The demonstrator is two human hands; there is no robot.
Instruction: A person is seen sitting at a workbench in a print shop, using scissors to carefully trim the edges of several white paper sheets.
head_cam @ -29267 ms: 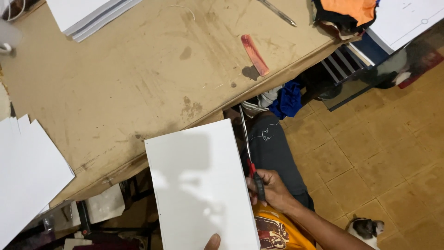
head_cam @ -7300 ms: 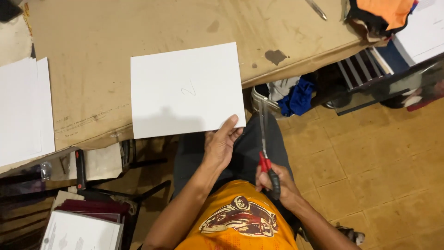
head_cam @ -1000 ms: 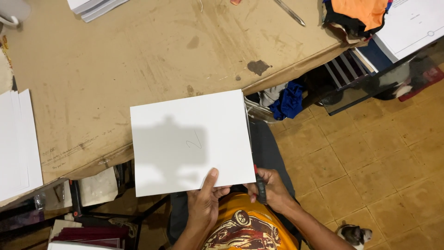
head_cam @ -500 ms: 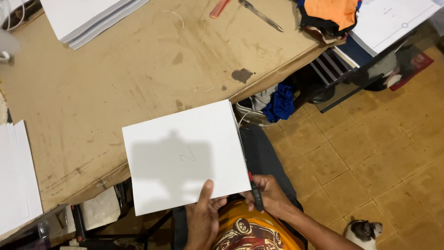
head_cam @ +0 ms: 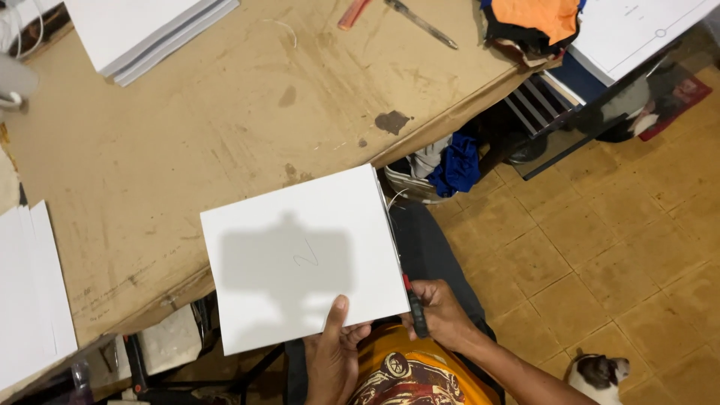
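My left hand [head_cam: 335,352] grips the near edge of a white square sheet [head_cam: 300,255], thumb on top. The sheet is held over the front edge of a brown worktable [head_cam: 225,127] and bears a faint pencil mark. My right hand [head_cam: 442,315] is closed on the dark, red-tipped handles of scissors [head_cam: 409,296]. Their thin blades run up along the sheet's right edge.
White paper stacks lie at the table's far left [head_cam: 142,30], left edge [head_cam: 30,292] and top right [head_cam: 637,30]. A red tool [head_cam: 352,13], a metal tool [head_cam: 420,22] and orange cloth [head_cam: 532,15] sit at the back. A small animal [head_cam: 600,375] is on the tiled floor.
The sheet has stayed in my left hand and shifted slightly toward the table edge. The scissors remain at its right edge. The view has tilted a little.
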